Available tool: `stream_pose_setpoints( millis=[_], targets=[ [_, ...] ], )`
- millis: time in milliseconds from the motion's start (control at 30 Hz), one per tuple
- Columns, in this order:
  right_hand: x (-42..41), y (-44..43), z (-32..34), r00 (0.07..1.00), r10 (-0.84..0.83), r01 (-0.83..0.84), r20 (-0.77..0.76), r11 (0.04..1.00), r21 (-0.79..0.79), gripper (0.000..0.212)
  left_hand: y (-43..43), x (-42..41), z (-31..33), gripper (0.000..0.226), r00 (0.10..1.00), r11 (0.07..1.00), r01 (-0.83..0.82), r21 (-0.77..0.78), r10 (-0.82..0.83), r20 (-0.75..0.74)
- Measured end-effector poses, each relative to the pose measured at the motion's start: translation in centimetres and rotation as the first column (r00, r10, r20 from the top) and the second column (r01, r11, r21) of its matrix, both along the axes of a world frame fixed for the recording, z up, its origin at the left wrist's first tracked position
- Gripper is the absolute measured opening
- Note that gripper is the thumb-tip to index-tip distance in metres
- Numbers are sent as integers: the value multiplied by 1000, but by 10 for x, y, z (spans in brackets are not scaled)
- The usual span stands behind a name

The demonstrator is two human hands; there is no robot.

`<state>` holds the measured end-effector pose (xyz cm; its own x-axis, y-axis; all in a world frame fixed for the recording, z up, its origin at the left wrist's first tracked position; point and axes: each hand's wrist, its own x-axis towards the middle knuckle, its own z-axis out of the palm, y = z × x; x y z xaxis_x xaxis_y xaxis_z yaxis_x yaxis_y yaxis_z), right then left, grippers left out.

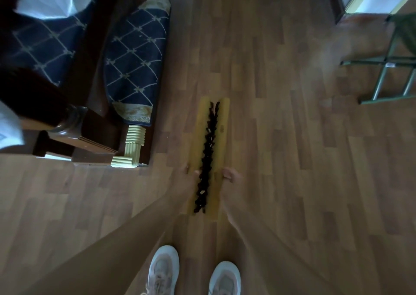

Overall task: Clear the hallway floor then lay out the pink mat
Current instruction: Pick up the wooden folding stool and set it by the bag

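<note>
Grip check: long yellow strip (221,135) held out over the wood floor (281,137), ahead of the shoes (163,270).
Left hand (188,178) and right hand (233,178) each take one long edge toward the near end, fingers curled onto it. The strip has a dark braided line down its centre and is judged light, thin and flexible. The far end may droop, so a mid-length hold is advised. No pink is visible. A rolled navy rug (135,65) lies to the left.

I observe one long, narrow yellow piece (221,126) with a dark braided fringe (209,141) down its middle, running lengthwise over the wooden floor (281,159). The left hand (191,180) and right hand (233,180) grip its near edges. Contact with the floor: cannot tell.
</note>
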<state>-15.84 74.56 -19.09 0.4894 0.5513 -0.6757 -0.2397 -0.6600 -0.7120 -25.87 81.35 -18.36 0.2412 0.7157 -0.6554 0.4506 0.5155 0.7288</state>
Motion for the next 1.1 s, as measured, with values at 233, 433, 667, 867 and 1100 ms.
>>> stream_pose_setpoints(
  millis=[233,433,667,867,1100],
  targets=[
    [10,2,13,991,98,-93,-93,994,57,38,1,9,-8,58,930,959,244,148,-188,-315],
    [29,20,3,968,247,-246,-35,969,39,45,-9,19,-28,114,783,886,423,189,-252,-569],
    [53,29,12,661,576,-596,481,792,-129,67,-3,15,-24,105,763,900,386,200,-191,-617],
    [61,33,46,287,753,-732,593,571,-371,84,-6,-22,15,94,677,839,524,149,-304,-670],
    [35,38,94,-135,797,-843,589,220,-490,86,-22,-88,80,89,542,683,724,93,-480,-690]
  ],
)
